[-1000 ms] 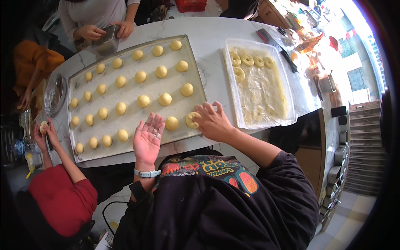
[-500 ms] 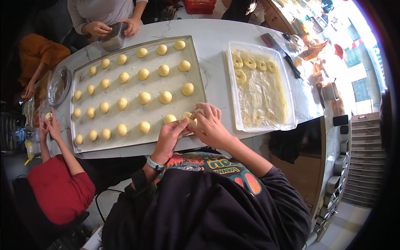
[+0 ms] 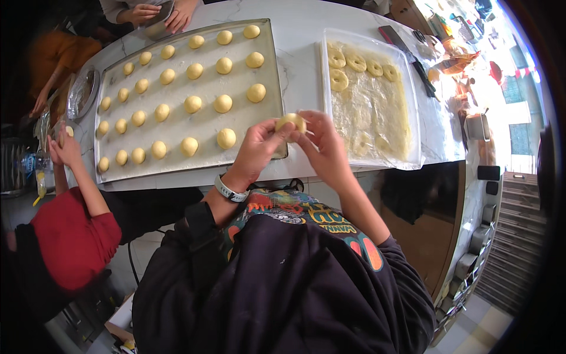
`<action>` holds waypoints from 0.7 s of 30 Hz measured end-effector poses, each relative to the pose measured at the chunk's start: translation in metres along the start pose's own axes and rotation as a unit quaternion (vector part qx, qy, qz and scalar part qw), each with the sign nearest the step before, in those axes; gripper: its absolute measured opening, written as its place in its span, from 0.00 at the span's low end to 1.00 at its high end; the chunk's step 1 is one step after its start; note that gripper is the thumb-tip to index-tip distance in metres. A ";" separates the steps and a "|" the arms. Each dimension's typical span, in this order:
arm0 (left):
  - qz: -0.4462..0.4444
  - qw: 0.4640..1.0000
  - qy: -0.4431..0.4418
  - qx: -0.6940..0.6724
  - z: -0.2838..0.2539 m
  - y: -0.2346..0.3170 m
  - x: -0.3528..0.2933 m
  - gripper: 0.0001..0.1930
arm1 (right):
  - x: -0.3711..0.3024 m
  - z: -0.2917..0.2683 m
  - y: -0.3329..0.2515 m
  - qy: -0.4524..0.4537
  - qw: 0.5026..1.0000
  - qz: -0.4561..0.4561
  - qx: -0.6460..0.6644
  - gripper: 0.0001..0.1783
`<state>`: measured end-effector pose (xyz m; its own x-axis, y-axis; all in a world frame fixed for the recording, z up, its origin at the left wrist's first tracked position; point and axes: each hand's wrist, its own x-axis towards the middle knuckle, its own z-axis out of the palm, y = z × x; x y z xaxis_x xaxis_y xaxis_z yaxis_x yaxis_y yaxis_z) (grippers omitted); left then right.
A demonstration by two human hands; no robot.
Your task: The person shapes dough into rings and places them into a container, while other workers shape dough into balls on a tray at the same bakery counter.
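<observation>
Between my two hands is a piece of pale yellow dough (image 3: 291,121), round and thick, held up over the near right corner of the metal baking tray (image 3: 253,121). My left hand (image 3: 259,144) grips it from the left, the thumb lying on its near side. From the right, my right hand (image 3: 325,144) pinches it with thumb and fingers; those fingers are slightly blurred. Rows of smooth dough balls (image 3: 193,104) sit on the tray, the closest being a dough ball (image 3: 226,138) left of my left hand.
To the right, a plastic-lined white tray (image 3: 371,112) holds several dough rings (image 3: 339,80) at its far end. Beyond it lies a dark-handled tool (image 3: 423,78). A person in red (image 3: 76,230) works dough at the left; another person's hands (image 3: 180,15) hold a metal container at the far side.
My hands have lifted the dough off the near edge of the tray and moved right with it. The view has shifted, so the trays appear higher. The person in red still has hands together.
</observation>
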<state>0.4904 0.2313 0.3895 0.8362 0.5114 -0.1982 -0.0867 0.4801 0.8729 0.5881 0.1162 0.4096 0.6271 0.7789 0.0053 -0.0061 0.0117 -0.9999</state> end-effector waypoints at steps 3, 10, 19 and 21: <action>0.009 0.996 -0.035 0.076 0.013 0.006 0.000 0.12 | 0.004 -0.020 -0.011 -0.014 0.998 -0.011 -0.058 0.15; 0.087 0.992 0.086 0.008 0.031 0.001 -0.002 0.14 | 0.006 -0.037 -0.024 -0.041 0.985 -0.106 -0.131 0.14; 0.043 0.989 0.115 -0.080 0.043 0.009 -0.006 0.13 | 0.013 -0.054 -0.017 -0.087 0.995 -0.026 -0.026 0.13; 0.000 0.993 0.076 -0.087 0.034 0.004 -0.007 0.12 | 0.014 -0.056 -0.016 -0.066 0.995 0.025 0.068 0.14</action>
<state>0.5028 0.2053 0.4095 0.7457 0.6067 -0.2755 -0.1896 0.5896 0.7851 0.6405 0.0919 0.4250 0.5154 0.8563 -0.0335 -0.1462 0.0494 -0.9880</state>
